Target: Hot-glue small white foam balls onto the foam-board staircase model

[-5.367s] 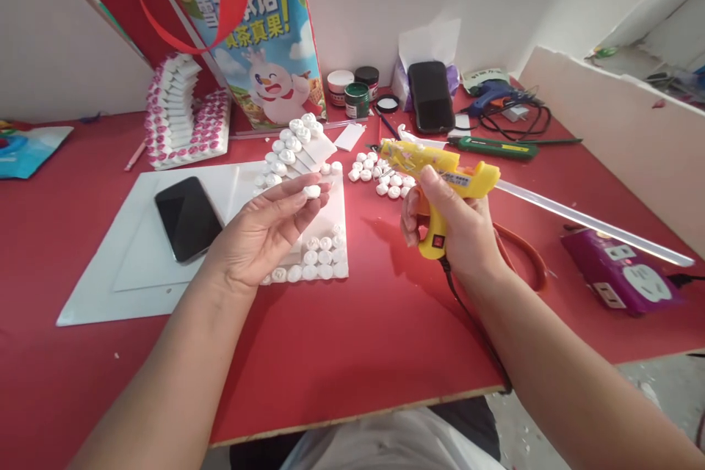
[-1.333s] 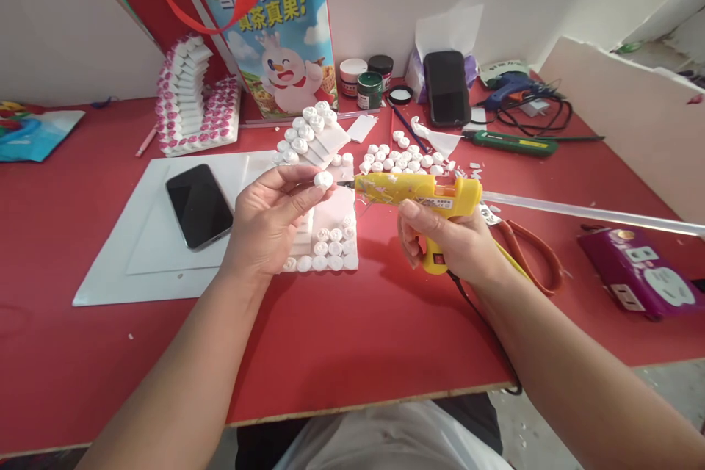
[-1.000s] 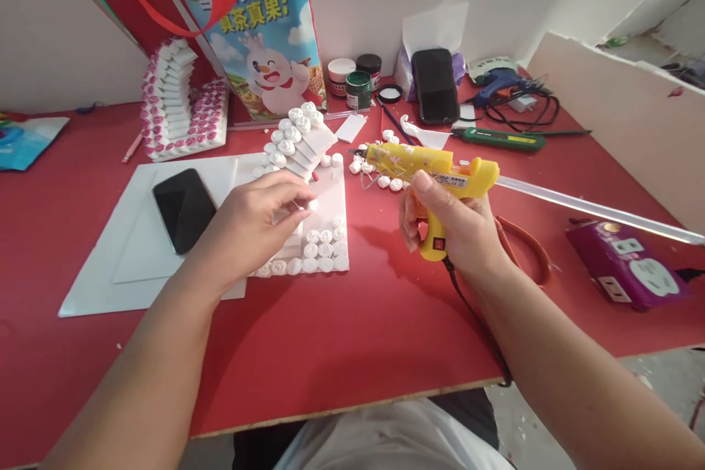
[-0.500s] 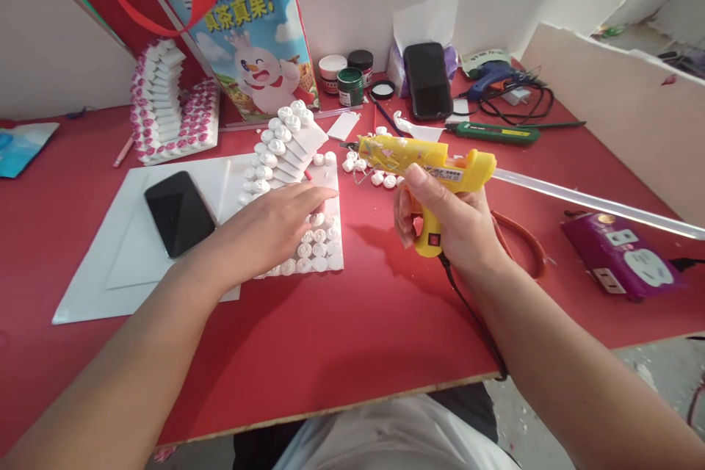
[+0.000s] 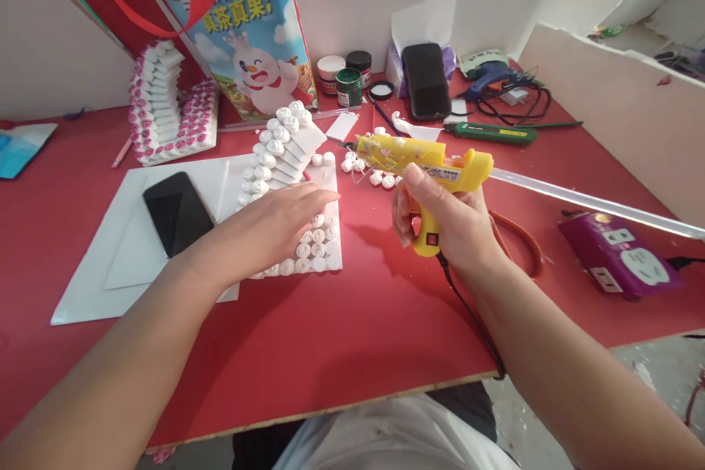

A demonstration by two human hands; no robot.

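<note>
My right hand [image 5: 449, 217] is wrapped round the handle of a yellow hot glue gun [image 5: 405, 154], thumb along its side. A clear glue stick [image 5: 584, 198] sticks out behind it, and the metal nozzle points left. My left hand [image 5: 275, 224] reaches over a white board model [image 5: 335, 183] covered with small white rosettes [image 5: 318, 250]. Its fingers stretch forward and bend slightly down onto the rosettes; the fingertips touching the model are partly hidden. A curved stair of white pieces [image 5: 297, 147] with rosettes along its side rises behind that hand. Loose rosettes [image 5: 380, 178] lie under the nozzle.
A phone [image 5: 179, 213] lies on white boards [image 5: 82, 286] at left. Behind stand a pink-and-white stair model [image 5: 173, 106], a printed bag [image 5: 258, 37], paint jars [image 5: 349, 88] and another phone [image 5: 426, 81]. A green cutter [image 5: 496, 133] and purple power box [image 5: 622, 253] are at right.
Hardly anything differs. The whole view has shifted very slightly; both hands and the glue gun keep their places over the table.
</note>
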